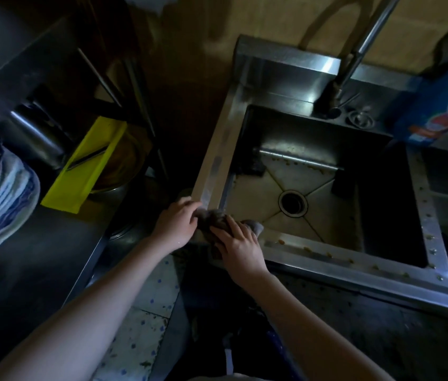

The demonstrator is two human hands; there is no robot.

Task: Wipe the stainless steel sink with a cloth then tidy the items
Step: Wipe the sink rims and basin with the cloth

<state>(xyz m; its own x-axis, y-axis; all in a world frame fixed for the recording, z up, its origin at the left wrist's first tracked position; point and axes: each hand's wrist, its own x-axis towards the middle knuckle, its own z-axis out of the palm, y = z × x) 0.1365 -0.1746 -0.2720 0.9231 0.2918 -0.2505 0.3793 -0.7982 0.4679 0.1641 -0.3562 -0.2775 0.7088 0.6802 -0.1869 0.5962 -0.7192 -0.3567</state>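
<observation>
Grey cloth point(218, 220) half hidden under both hands, sink point(212, 171) corner dim.

Both forearms are bare from the bottom edge of the view right down to the wrists, with no sleeve showing on either. The left hand point(176, 226) and the right hand point(240, 246) are bare too: no gloves, and no ring, watch or band that I can make out in this dim light. Nails look short and plain. At the bottom edge, between the arms, shows a sliver of pale garment, too dark and cropped to identify.
</observation>
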